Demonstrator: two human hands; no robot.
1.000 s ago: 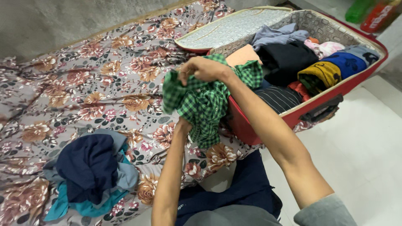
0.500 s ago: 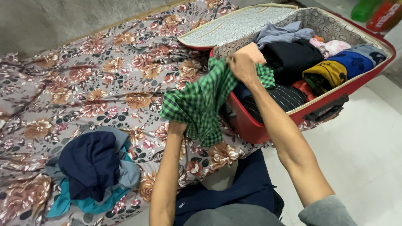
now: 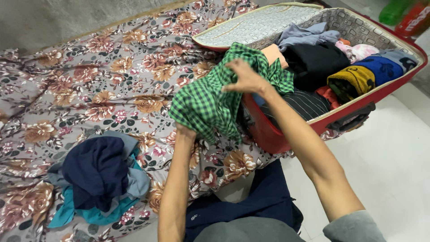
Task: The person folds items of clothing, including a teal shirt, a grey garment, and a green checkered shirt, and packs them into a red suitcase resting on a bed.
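Both hands grip the green shirt (image 3: 210, 105): right hand (image 3: 245, 78) pinches its far top, left hand (image 3: 184, 132) clutches its near bottom, beside the suitcase (image 3: 268, 134).

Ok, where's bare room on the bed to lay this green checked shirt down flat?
The floral bedsheet lies bare between the grey wall, the open red suitcase and the heap of navy and teal clothes. The suitcase is packed with folded garments. Both hands, left and right, hold the green checked shirt.
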